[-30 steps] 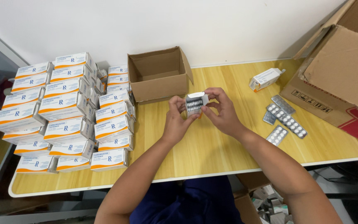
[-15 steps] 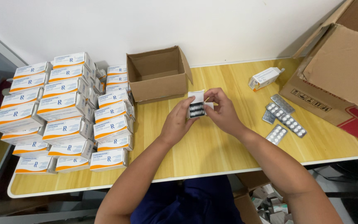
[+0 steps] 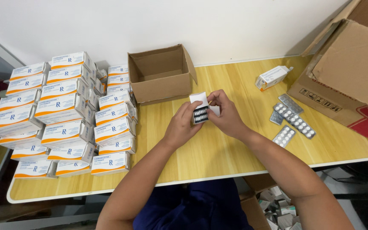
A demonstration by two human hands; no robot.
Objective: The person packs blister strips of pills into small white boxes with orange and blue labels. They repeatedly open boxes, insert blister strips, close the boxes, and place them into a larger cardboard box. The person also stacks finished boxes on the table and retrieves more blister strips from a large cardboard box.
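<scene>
Both hands hold one small white medicine carton (image 3: pixel 201 106) above the middle of the wooden table (image 3: pixel 218 153). Its end is open toward me, showing several blister strips packed inside, and its white top flap stands up. My left hand (image 3: pixel 179 125) grips the carton from the left side. My right hand (image 3: pixel 225 114) holds the right side, with its fingertips at the flap. Loose silver blister strips (image 3: pixel 292 119) lie on the table to the right of my right hand.
Many white-and-orange medicine cartons (image 3: pixel 64 115) are stacked at the left. An empty small brown cardboard box (image 3: pixel 160 74) stands behind my hands. Another white carton (image 3: pixel 272 77) lies at the back right, beside a large open cardboard box (image 3: pixel 350 68). Discarded cartons (image 3: pixel 280 208) fill a box under the table.
The carton's top flap has been lifted from folded over to standing up. Both hands and the carton have sunk slightly toward the table.
</scene>
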